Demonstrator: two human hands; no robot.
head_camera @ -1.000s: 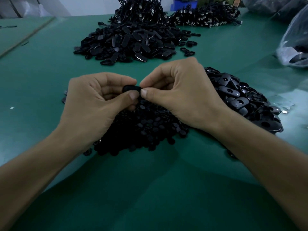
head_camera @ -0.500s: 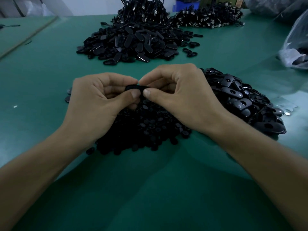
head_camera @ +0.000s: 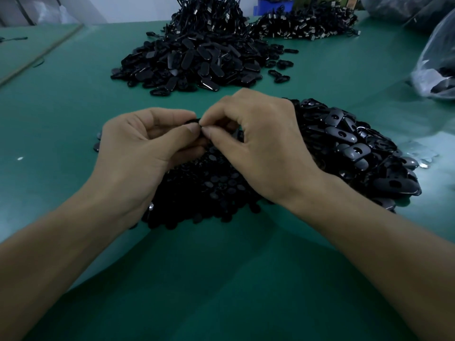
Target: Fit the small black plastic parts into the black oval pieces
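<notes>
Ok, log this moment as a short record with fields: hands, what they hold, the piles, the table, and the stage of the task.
left hand: pinches one small black piece between thumb and fingers
right hand: pinches the same piece from the other side
near pile: small black parts, under both hands
right pile: black oval pieces with holes
far pile: more black oval pieces
table: green surface
bag: clear plastic, right edge
stage: fitting in progress; fingers hide whether the part is seated
</notes>
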